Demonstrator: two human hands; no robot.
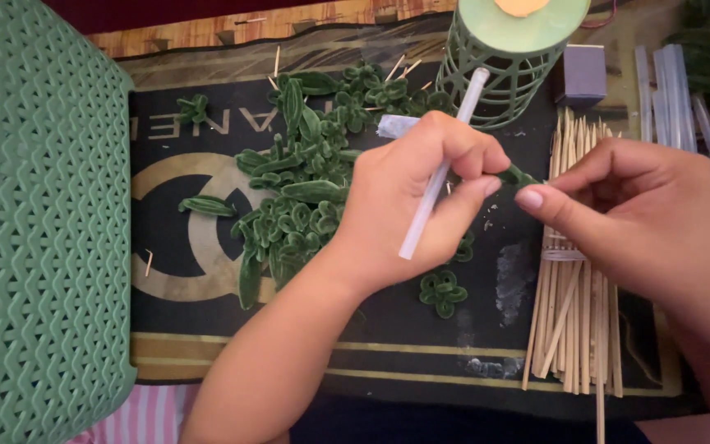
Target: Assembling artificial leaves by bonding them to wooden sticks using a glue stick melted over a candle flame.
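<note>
Left hand (408,193) gripping glue stick (441,168), right hand (643,214) pinching green leaf (518,175)

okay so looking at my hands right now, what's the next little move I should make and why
Probably press the green leaf piece against the white stick: your left hand holds the stick, and your right hand pinches the leaf at its side.

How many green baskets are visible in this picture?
2: a large basket at the left edge, and a small basket at top centre behind the left hand. Others may be out of view.
</note>
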